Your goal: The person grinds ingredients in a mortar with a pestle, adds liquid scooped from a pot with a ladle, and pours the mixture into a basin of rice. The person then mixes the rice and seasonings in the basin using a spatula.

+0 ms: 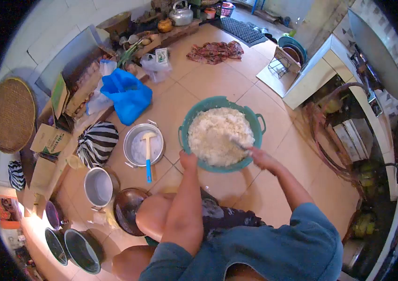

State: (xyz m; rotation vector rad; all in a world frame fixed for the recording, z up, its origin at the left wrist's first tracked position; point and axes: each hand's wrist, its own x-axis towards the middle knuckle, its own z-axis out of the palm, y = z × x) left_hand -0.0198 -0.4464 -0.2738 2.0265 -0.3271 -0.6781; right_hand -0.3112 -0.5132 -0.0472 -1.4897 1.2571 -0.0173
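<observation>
A green plastic basin with side handles stands on the tiled floor, heaped with white cooked rice. My left hand is closed on the near-left rim of the basin. Over the right side, my right hand grips a grey utensil, perhaps a spoon; its far end is sunk in the rice, so its shape is hidden. Left of the basin, a metal pot with white residue has a wooden-headed, blue-handled spatula lying across it.
An empty metal pot and a dark wok lie by my left knee. A blue plastic bag, a striped bundle and boxes line the left wall. A patterned cloth lies ahead; a tiled counter bounds the right.
</observation>
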